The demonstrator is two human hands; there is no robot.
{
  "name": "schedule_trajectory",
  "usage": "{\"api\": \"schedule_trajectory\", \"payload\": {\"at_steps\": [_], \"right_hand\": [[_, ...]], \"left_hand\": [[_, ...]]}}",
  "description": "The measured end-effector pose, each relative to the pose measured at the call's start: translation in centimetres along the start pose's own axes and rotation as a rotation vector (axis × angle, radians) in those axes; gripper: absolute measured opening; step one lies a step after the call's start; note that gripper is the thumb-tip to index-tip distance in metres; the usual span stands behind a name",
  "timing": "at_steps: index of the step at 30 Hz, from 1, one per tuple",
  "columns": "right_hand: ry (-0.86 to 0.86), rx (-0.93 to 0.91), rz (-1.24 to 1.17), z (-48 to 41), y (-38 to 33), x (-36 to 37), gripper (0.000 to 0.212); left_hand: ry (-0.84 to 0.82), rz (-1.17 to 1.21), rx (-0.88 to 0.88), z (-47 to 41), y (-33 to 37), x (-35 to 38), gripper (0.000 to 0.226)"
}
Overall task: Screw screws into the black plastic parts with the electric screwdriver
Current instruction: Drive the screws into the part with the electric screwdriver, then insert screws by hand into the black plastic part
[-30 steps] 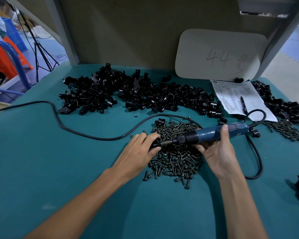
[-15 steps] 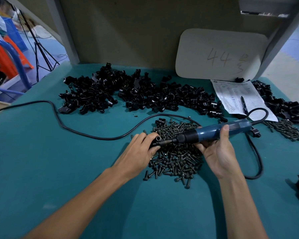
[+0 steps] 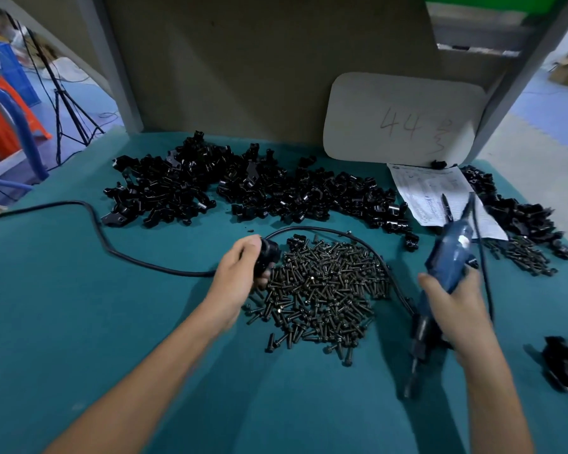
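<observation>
- Now the left hand (image 3: 240,273) is curled around one black plastic part (image 3: 269,257), gripping it just above the left edge of the screw pile (image 3: 322,290).
- Fingers of the right hand (image 3: 453,309) are wrapped around the blue electric screwdriver (image 3: 440,283), which stands steeply tilted: bit end down toward the teal table (image 3: 79,290), cord end up and away from the person.
- Its dark tip (image 3: 412,381) hangs close to the table surface to the right of the screw pile, clear of the part in the left hand; motion blur hides whether the tip touches the table.
- A black power cord (image 3: 112,250) runs from the left table edge, curves around the far side of the screw pile and down its right edge.
- Behind the screws, a long heap of black plastic parts (image 3: 243,191) stretches across the table.
- At far right lie a smaller batch of parts (image 3: 518,214) and a second, smaller cluster of screws (image 3: 525,257).
- A printed sheet (image 3: 430,198) with a pen (image 3: 446,208) lies in front of a pale board (image 3: 404,119) marked "44".
- Another dark piece (image 3: 564,362) sits alone at the right edge.
</observation>
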State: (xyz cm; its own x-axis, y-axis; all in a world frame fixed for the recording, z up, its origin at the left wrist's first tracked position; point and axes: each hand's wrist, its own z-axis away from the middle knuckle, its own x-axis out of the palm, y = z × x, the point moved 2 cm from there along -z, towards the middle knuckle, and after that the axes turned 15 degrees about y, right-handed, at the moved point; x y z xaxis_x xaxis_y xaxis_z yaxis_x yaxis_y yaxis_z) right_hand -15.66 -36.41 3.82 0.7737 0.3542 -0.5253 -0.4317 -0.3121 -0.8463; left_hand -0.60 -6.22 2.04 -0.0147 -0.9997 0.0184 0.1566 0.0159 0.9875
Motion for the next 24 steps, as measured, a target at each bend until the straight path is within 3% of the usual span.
{"api": "schedule_trajectory", "payload": {"at_steps": [3, 6, 9, 11, 14, 18, 24], "right_hand": [[0.011, -0.069, 0.342, 1.0, 0.4, -0.5, 0.054], [0.077, -0.148, 0.492, 1.6, -0.7, -0.6, 0.072], [0.13, -0.358, 0.448, 2.9, -3.8, 0.0, 0.061], [0.005, -0.491, 0.347, 4.2, -5.8, 1.9, 0.043], [-0.21, -0.599, 0.337, 5.8, -7.0, 6.0, 0.031], [-0.225, -0.571, 0.345, 5.9, -6.3, 9.2, 0.037], [-0.085, -0.56, 0.209, 5.8, -4.9, 10.2, 0.021]], "left_hand": [[-0.093, 0.252, -0.218, 0.0, 0.9, 0.2, 0.05], [-0.13, 0.157, -0.123, -0.1, 0.9, 0.0, 0.055], [-0.084, -0.041, 0.005, 0.1, 0.7, -0.3, 0.056], [-0.069, -0.228, 0.13, 0.3, 0.8, -0.4, 0.075], [-0.066, -0.458, 0.361, 0.9, 0.8, -0.2, 0.064], [0.015, -0.526, 0.546, 1.2, 0.3, -0.3, 0.053], [-0.016, -0.563, 0.662, 1.0, -1.1, -0.3, 0.043]]}}
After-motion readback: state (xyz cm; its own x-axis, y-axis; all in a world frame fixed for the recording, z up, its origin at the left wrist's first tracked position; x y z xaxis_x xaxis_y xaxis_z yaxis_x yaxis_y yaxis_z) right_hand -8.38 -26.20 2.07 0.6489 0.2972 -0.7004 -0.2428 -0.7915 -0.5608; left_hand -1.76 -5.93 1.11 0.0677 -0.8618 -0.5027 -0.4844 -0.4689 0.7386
